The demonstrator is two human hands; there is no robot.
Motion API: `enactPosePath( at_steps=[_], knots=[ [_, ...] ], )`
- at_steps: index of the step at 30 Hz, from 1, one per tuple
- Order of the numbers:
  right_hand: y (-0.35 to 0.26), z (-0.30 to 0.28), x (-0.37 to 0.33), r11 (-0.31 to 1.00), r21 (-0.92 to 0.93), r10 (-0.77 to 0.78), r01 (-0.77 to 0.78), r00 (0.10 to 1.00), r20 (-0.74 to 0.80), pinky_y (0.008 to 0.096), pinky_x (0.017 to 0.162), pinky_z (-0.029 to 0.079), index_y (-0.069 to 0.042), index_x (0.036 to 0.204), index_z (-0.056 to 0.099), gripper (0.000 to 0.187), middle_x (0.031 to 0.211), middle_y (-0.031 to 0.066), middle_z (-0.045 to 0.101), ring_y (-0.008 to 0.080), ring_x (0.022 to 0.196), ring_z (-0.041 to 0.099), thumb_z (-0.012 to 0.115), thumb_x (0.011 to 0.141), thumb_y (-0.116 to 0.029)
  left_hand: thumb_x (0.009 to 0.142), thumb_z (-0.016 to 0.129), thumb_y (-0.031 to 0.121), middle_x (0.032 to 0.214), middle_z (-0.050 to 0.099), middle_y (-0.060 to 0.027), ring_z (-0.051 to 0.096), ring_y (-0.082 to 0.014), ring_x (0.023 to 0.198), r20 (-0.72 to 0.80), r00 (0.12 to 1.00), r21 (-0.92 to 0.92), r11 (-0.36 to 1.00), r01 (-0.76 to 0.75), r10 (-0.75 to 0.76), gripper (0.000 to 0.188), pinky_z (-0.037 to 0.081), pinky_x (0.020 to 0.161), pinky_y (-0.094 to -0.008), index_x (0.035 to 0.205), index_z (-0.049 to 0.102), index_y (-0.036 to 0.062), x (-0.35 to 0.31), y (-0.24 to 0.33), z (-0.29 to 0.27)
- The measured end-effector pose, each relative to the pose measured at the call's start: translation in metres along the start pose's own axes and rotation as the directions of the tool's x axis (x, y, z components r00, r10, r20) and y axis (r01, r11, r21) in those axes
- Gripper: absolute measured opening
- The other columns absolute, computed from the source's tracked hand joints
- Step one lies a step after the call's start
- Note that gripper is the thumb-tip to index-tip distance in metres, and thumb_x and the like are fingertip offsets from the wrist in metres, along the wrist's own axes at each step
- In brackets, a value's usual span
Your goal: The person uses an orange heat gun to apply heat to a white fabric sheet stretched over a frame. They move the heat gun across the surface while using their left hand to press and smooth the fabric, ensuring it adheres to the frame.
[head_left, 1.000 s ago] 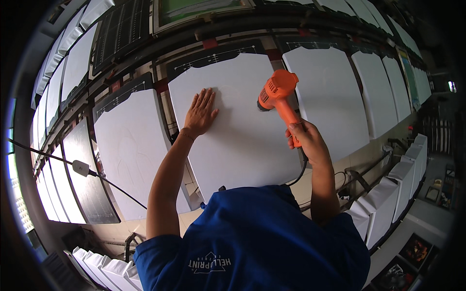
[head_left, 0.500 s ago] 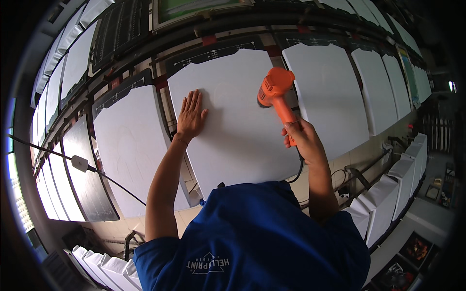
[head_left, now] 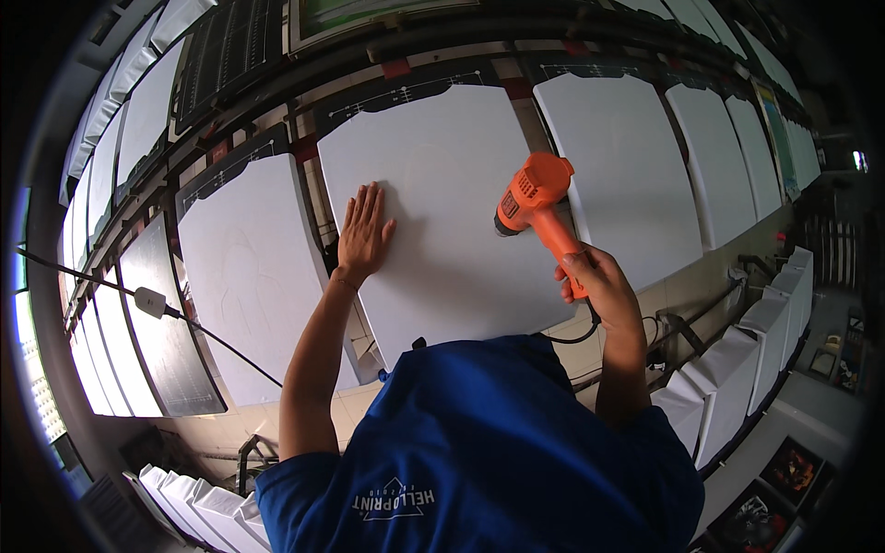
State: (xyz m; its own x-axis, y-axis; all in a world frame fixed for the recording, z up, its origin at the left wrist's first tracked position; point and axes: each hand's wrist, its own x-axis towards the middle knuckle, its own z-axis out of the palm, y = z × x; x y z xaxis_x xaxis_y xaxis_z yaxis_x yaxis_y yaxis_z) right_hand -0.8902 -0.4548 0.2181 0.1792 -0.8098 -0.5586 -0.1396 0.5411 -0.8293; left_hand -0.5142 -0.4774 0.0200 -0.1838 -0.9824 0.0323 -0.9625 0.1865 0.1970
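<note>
My right hand (head_left: 597,276) is wrapped round the handle of an orange heat gun (head_left: 542,189). Its dark nozzle points down and left over a white fabric piece (head_left: 442,147) that lies smooth on a dark board (head_left: 406,97). Whether the nozzle touches the cloth I cannot tell. Flat on the left part of that cloth rests my left hand (head_left: 366,235), fingers stretched out together and pointing away from me. A black cord leads from the bottom of the handle back toward my body.
Beside the board stand others with white pieces, one on the left (head_left: 253,276) and one on the right (head_left: 618,175). A cable with a white block (head_left: 150,302) hangs across the left. Behind runs a dark rail (head_left: 406,41). White stacked pieces (head_left: 719,387) sit lower right.
The heat gun in my right hand has moved right and a little nearer to me. My left hand stays flat on the cloth, shifted barely in the picture.
</note>
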Motion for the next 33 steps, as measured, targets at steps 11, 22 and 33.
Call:
enactPosePath(
  at_steps=[11,22,33],
  knots=[
    [0.022,0.001,-0.035,0.999,-0.011,-0.034,0.034,0.998,-0.048,0.0259,0.059,0.049,0.001,0.118,0.056,0.037,0.084,0.0051,0.059,0.0105,0.064,0.057,0.060,0.096,-0.029,0.103,0.027,0.043,0.160,0.019,-0.0145,0.012,-0.0288,0.150,0.041,0.999,-0.046,0.999,-0.001,0.003,0.065,0.009,0.123,-0.0433,0.153,0.022,0.0013,-0.052,0.032,-0.001],
    [0.046,-0.002,-0.071,0.999,-0.002,-0.036,0.035,0.997,-0.071,0.0253,0.059,0.048,0.000,0.116,0.057,0.036,0.083,0.0049,0.060,0.0105,0.063,0.057,0.060,0.096,-0.029,0.103,0.029,0.041,0.160,0.018,-0.0174,0.012,-0.0344,0.149,-0.084,0.983,-0.258,0.956,0.138,-0.165,0.064,0.008,0.121,-0.0466,0.153,0.022,0.0007,-0.131,0.024,0.002],
    [0.046,0.020,-0.072,0.996,0.079,-0.048,0.052,0.998,-0.044,0.0260,0.057,0.047,0.002,0.115,0.056,0.037,0.082,0.0049,0.059,0.0106,0.062,0.056,0.059,0.097,-0.030,0.097,0.052,0.015,0.154,0.033,-0.0179,0.025,-0.0349,0.146,-0.455,0.733,-0.075,0.842,0.534,-0.505,0.052,0.022,0.118,-0.0497,0.146,0.038,0.0028,-0.228,-0.044,-0.046]
  ],
)
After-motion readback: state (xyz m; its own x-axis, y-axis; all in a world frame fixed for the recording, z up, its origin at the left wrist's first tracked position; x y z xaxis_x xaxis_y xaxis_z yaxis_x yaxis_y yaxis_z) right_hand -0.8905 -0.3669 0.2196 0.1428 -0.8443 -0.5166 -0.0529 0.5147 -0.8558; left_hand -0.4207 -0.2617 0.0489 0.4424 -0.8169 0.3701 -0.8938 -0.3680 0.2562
